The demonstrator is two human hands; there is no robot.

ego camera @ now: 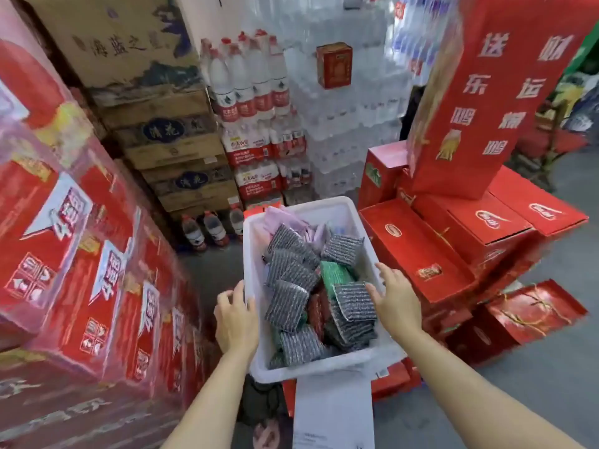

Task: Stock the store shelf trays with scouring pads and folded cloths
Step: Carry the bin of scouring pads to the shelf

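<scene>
Both hands are at the white plastic bin [343, 209]: the left hand [235, 319] curls its fingers over the left rim, gripping it, while the right hand [397, 303] lies across the right rim with fingers fairly straight, their tips touching a grey scouring pad [355, 301]. Whether that hand has a real hold on the rim cannot be told.

Inside the bin the scouring pads [291, 277] lie loose and heaped, mostly grey with a green one [335, 273] and a dark red one between them; the folded cloths [288, 220], pale lilac, sit at the far end. No shelf trays are in view, only stacked red cartons [421, 251] to either side and shrink-wrapped bottled water [249, 89] beyond, so stocking has probably not begun and the bin likely needs carrying first.

To do that well, I would hook the right fingers under the rim to match the left, opposite each other near the middle of the long sides, then lift level, since the heap rides high and a tilt could spill pads over the near edge. The passage between the cartons looks tight, so keep the bin close to the body.
</scene>
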